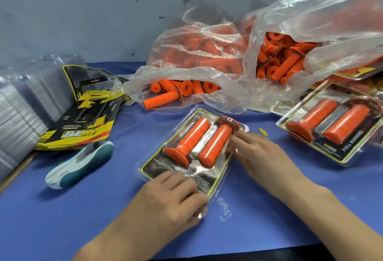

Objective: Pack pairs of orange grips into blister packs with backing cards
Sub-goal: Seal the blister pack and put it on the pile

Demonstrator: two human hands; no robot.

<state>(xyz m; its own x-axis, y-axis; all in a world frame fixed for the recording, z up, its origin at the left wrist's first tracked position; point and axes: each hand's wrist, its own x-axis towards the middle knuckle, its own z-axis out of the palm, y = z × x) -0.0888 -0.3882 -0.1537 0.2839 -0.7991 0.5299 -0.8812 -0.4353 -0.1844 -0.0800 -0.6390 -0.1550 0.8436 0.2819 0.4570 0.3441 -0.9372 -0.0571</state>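
With fingers straight, the left hand (172,196) presses the blister pack's (157,166) near end on the worktop (83,209), and the right hand (257,153) its right edge.

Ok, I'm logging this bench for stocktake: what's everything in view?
centre blister pack: one, clear over black-yellow card, two orange grips inside, table middle
finished packs: at least two, same colours, right
loose orange grips: many, in two clear bags, back
backing cards: one stack, black-yellow, left
empty blisters: stacks, clear, far left
handheld tool: one, white-teal, left of centre pack
table cover: one, blue
left grip: bare hand, on pack's near corner
right grip: bare hand, fingertips on pack's right edge
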